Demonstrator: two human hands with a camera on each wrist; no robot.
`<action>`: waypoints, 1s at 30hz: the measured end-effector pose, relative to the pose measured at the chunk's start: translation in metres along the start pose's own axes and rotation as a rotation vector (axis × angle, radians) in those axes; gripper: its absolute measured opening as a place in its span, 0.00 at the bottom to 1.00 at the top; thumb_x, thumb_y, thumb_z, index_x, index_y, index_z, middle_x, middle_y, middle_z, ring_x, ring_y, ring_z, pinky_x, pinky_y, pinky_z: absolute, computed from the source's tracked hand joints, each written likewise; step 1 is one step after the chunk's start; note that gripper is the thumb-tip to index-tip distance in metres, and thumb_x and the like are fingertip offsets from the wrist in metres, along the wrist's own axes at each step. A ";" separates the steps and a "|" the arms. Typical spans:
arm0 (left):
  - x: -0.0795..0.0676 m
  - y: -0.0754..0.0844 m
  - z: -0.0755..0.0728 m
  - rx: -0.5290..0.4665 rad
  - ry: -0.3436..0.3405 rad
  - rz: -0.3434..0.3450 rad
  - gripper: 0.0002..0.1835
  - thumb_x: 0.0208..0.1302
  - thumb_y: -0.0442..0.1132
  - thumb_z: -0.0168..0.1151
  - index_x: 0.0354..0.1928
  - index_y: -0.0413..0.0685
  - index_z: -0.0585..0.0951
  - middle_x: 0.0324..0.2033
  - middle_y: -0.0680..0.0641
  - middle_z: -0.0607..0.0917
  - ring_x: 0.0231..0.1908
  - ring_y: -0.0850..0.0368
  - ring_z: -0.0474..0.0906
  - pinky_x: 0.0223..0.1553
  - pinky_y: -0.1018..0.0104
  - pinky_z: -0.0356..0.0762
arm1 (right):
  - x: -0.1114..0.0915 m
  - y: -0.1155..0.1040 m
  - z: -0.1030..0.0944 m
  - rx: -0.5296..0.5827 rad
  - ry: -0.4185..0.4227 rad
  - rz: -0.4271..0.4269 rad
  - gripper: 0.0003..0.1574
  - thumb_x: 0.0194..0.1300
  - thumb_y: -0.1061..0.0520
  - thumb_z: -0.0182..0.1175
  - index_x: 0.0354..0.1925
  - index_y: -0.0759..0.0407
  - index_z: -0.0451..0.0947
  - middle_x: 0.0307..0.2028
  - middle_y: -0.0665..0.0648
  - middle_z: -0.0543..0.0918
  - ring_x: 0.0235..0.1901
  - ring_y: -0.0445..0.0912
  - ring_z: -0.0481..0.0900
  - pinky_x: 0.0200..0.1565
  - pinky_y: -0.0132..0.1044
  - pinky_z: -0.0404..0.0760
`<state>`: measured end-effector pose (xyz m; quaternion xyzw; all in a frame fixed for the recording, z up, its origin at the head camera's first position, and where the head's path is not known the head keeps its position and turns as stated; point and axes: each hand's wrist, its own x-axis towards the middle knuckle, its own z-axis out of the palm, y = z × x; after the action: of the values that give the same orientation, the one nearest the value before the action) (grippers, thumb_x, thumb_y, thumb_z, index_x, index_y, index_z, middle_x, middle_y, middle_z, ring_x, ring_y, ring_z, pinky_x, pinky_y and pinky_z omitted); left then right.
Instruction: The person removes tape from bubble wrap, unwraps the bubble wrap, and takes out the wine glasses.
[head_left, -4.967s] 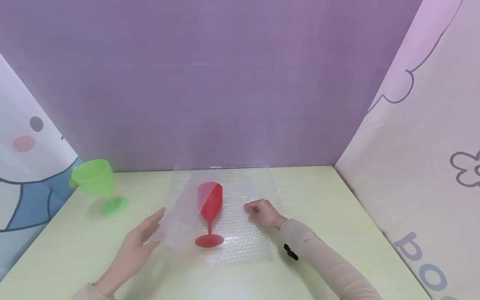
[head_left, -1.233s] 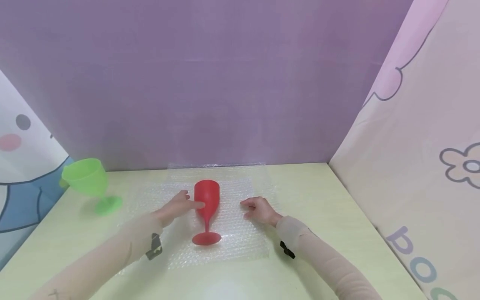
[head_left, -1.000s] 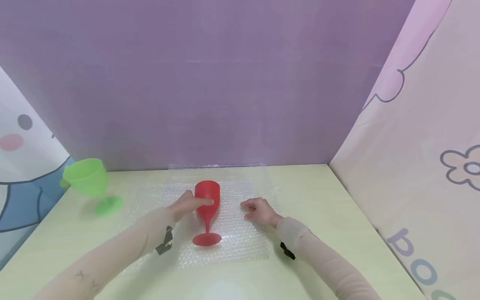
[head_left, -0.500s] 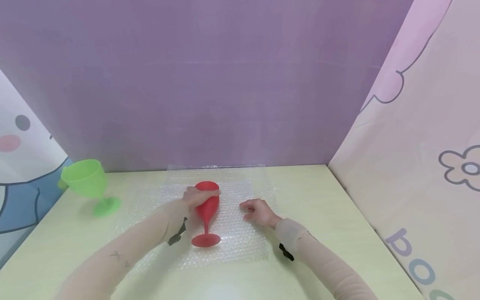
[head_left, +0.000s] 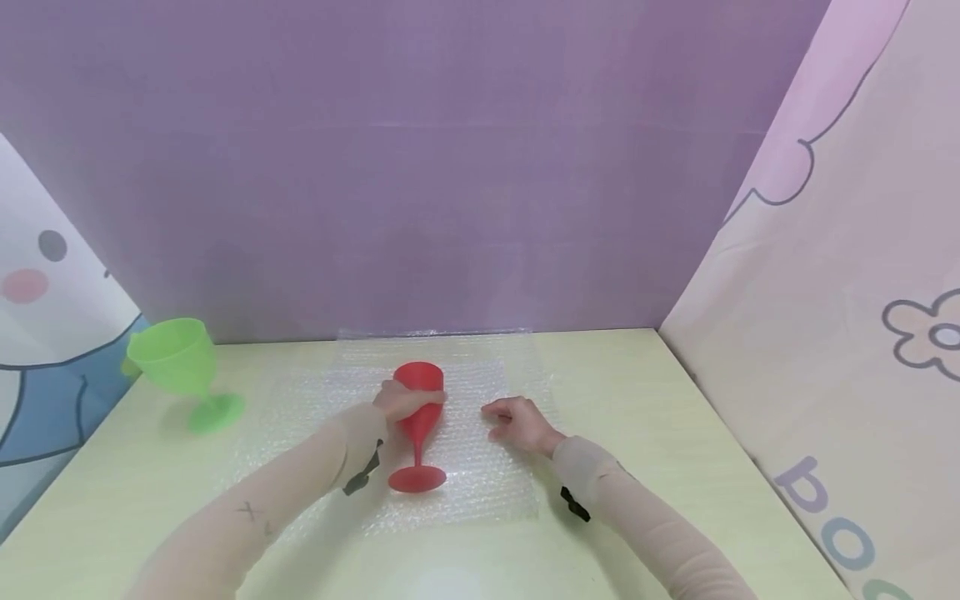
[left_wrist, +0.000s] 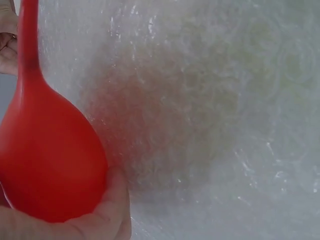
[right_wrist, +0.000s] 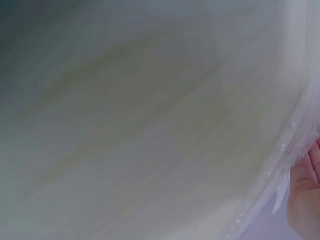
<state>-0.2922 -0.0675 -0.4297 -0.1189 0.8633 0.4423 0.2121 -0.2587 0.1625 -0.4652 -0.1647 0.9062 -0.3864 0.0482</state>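
A red plastic goblet point(head_left: 418, 427) lies on its side on a sheet of clear bubble wrap point(head_left: 465, 492), its foot toward me. My left hand point(head_left: 405, 400) grips the goblet's bowl, thumb laid across the top of it. In the left wrist view the bowl of the red goblet point(left_wrist: 55, 150) fills the left side, with left-hand fingers point(left_wrist: 112, 200) curled around its lower end. To the right of the goblet, my right hand point(head_left: 521, 423) has bent fingers at the bubble wrap. In the right wrist view its fingers point(right_wrist: 302, 175) pinch the wrap's edge.
A green goblet point(head_left: 176, 358) stands upright at the table's left back. The pale table point(head_left: 622, 400) is bounded by a purple back wall point(head_left: 450, 167) and printed side panels point(head_left: 825, 333).
The wrap flap that partly covered the goblet now lies open to the left. My left hand let go of it, reached across and took hold of the goblet's bowl. My right hand stayed put.
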 end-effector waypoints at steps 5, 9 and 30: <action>0.001 -0.001 0.000 -0.002 -0.004 0.002 0.49 0.45 0.59 0.64 0.61 0.37 0.54 0.49 0.39 0.70 0.49 0.44 0.68 0.48 0.50 0.75 | -0.001 -0.001 -0.001 0.009 -0.002 0.003 0.25 0.51 0.68 0.65 0.50 0.66 0.76 0.51 0.64 0.79 0.52 0.56 0.76 0.55 0.44 0.75; 0.001 -0.003 -0.003 -0.006 -0.007 0.017 0.48 0.45 0.59 0.64 0.60 0.37 0.55 0.49 0.39 0.70 0.50 0.44 0.67 0.48 0.49 0.74 | 0.000 -0.001 -0.001 0.009 -0.012 -0.003 0.25 0.52 0.68 0.64 0.52 0.66 0.76 0.52 0.63 0.78 0.53 0.55 0.75 0.56 0.44 0.75; -0.015 -0.002 -0.014 -0.130 -0.093 0.113 0.40 0.48 0.56 0.64 0.55 0.40 0.60 0.50 0.41 0.70 0.51 0.46 0.67 0.50 0.55 0.73 | 0.002 -0.001 -0.005 0.034 -0.057 0.031 0.26 0.51 0.68 0.64 0.51 0.65 0.76 0.53 0.62 0.78 0.55 0.55 0.74 0.58 0.44 0.73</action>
<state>-0.2818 -0.0802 -0.4167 -0.0630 0.8273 0.5135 0.2187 -0.2614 0.1647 -0.4607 -0.1607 0.9002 -0.3962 0.0826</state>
